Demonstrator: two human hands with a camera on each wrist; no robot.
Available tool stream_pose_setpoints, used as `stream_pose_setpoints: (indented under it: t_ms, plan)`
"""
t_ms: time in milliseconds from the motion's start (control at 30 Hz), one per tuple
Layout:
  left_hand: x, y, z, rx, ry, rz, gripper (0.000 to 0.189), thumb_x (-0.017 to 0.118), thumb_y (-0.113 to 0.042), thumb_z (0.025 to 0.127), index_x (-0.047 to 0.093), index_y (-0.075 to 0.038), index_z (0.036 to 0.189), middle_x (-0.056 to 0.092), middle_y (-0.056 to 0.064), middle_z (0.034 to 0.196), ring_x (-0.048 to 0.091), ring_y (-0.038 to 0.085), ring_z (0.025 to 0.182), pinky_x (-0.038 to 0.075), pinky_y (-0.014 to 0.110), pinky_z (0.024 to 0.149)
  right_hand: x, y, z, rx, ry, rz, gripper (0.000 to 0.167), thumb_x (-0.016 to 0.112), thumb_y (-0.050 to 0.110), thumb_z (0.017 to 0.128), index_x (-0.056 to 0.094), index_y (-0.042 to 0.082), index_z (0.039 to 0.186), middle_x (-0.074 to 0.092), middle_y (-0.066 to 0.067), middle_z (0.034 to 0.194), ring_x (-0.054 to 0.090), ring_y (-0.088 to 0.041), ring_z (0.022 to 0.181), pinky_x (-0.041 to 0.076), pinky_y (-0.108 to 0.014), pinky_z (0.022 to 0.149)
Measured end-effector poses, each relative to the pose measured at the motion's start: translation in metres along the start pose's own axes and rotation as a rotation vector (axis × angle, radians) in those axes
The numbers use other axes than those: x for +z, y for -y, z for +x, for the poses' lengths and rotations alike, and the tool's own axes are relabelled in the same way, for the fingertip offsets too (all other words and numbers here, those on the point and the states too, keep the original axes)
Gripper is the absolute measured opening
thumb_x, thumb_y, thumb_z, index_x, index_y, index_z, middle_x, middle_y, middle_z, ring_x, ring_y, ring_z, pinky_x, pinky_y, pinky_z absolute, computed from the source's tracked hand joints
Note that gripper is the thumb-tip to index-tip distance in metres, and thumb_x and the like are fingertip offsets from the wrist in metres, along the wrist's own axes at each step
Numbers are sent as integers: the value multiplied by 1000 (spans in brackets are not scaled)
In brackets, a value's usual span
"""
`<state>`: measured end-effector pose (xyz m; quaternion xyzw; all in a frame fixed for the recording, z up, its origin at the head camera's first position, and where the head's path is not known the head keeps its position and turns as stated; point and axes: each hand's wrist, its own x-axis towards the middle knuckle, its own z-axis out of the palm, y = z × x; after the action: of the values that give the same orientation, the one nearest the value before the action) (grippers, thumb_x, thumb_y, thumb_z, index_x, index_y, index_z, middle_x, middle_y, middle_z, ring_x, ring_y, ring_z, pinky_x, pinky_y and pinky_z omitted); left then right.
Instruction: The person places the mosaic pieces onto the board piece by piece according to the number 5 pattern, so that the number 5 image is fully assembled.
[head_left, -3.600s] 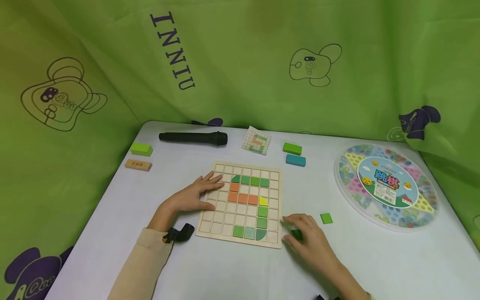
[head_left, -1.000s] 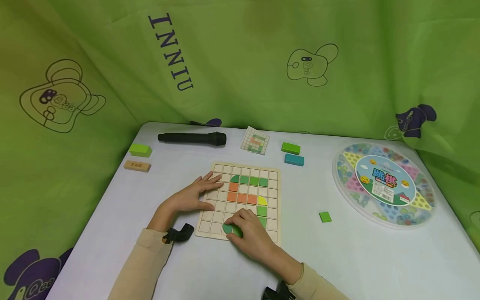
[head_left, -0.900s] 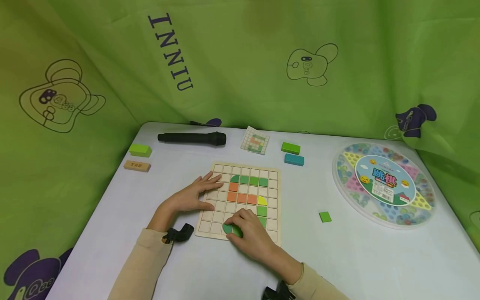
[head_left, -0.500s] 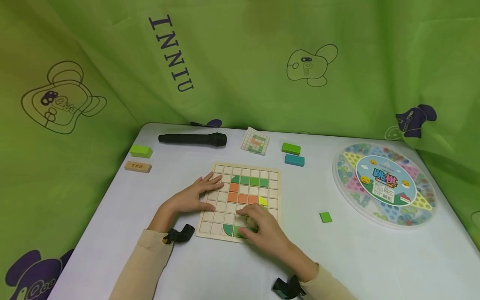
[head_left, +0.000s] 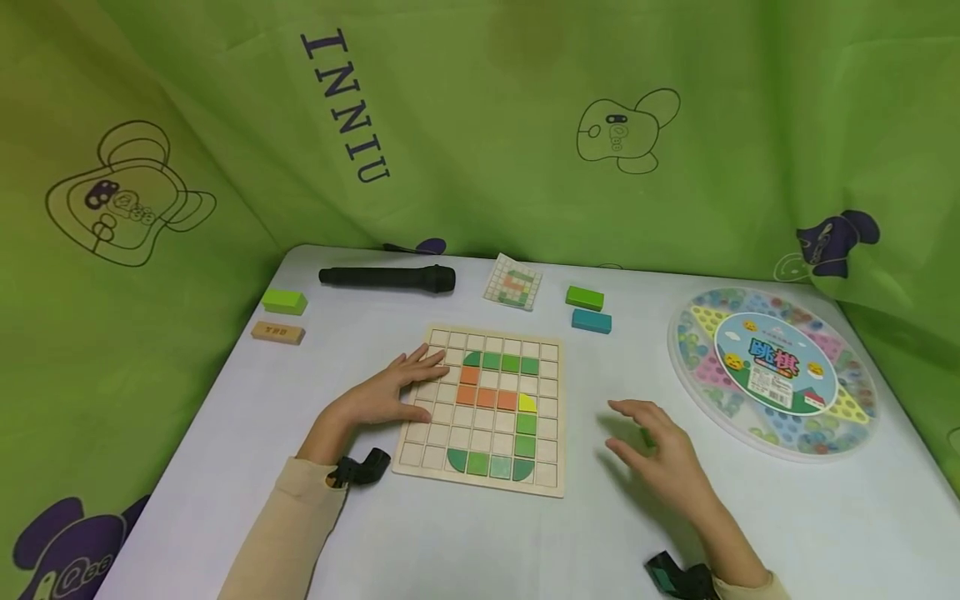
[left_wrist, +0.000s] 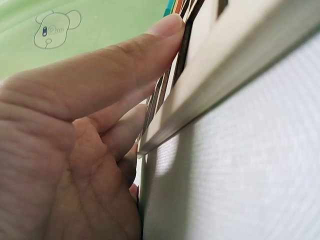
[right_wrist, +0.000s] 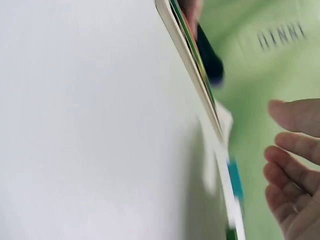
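A wooden grid board (head_left: 438, 433) lies on the table with green, orange and yellow tiles in its cells. A dark green quarter-round tile (head_left: 456, 460) sits at the left end of its lowest tile row. My left hand (head_left: 386, 392) rests on the board's left edge, fingers spread; the left wrist view has the thumb (left_wrist: 167, 27) on the rim. To the right of the board, my right hand (head_left: 667, 458) hovers with thumb and fingers apart, holding nothing. A loose green square tile (head_left: 647, 437) is partly hidden beneath it.
Behind the board lies a pattern card (head_left: 513, 283). A black microphone (head_left: 386, 278) is at the back left, near a lime block (head_left: 284, 302) and a wooden block (head_left: 277, 332). Green (head_left: 584, 297) and teal (head_left: 592, 321) blocks stand back right. A round marble-game box (head_left: 776, 367) lies far right.
My right hand set the dark green quarter-round tile into the lowest row's left end, let go, and moved right over the loose green square. The left hand stayed in place.
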<state>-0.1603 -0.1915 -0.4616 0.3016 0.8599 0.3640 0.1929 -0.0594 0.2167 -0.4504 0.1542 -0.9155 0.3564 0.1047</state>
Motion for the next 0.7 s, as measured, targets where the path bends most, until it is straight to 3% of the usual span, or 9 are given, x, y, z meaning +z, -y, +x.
stream_pose_setpoints:
  t_ms: [100, 200, 333, 500, 700]
  plan:
    - [-1, 0, 0, 1, 1, 1, 76, 75, -33, 79, 41, -14, 145, 22, 3, 158, 1, 28, 148, 1, 53, 118, -17, -20, -7, 70, 21, -51, 49, 77, 11, 77, 61, 7, 123, 61, -5, 121, 54, -10, 101, 36, -3, 85]
    - [-2, -1, 0, 8, 2, 0, 77, 76, -32, 79, 41, -13, 145, 22, 4, 158, 1, 29, 148, 1, 53, 118, -28, -38, -14, 123, 83, -49, 45, 73, 11, 82, 60, 7, 124, 57, -7, 123, 48, 0, 107, 31, 1, 88]
    - [-2, -2, 1, 12, 5, 3, 77, 75, -33, 79, 41, -13, 145, 22, 4, 158, 1, 29, 148, 1, 54, 118, -32, -51, -18, 105, 135, -19, 38, 69, 5, 84, 62, 9, 121, 55, -6, 123, 37, 13, 114, 21, 6, 92]
    - [-3, -2, 0, 0, 0, 6, 76, 75, -33, 79, 42, -14, 144, 22, 3, 158, 1, 28, 148, 1, 53, 118, -29, -55, -17, 61, 86, -49, 31, 70, 3, 82, 66, 11, 111, 57, -4, 116, 40, 12, 110, 22, 5, 91]
    - [-1, -2, -1, 2, 3, -2, 76, 75, -32, 79, 41, -12, 144, 22, 4, 158, 1, 29, 148, 1, 54, 118, -21, -42, -14, 79, 10, -89, 28, 75, 9, 79, 68, 11, 106, 64, 0, 105, 51, 7, 94, 36, -1, 81]
